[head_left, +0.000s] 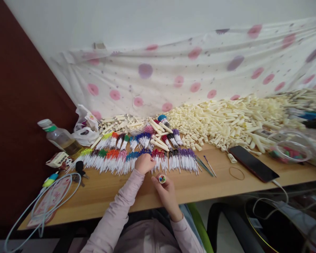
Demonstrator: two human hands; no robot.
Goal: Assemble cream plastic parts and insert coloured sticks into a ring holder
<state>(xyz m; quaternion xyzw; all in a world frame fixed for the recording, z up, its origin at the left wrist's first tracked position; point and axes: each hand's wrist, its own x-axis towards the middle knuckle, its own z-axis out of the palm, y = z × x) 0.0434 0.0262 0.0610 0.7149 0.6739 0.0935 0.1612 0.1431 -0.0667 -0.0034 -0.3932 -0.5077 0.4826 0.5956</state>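
Note:
My right hand [166, 192] is closed around a cream pen barrel, held upright near the table edge. Its round open end [162, 179] faces me and shows several coloured tips inside. Reaching over the row of pen refills, my left hand [144, 163] has its fingers curled at the blue and red bunches. What those fingers pinch, if anything, is hidden. The white refills [183, 163] lie side by side with tips sorted by colour, from yellow at the left to purple at the right. Behind them lie bundled refills [144, 138] and cream barrels [160, 143].
A large heap of cream pen parts [226, 119] covers the back right. A phone [253, 163], a rubber band [236, 173] and tweezers [204, 166] lie at the right. At the left are a bottle [60, 138], a plastic bag [85, 128], keys [79, 172] and a cable [42, 207].

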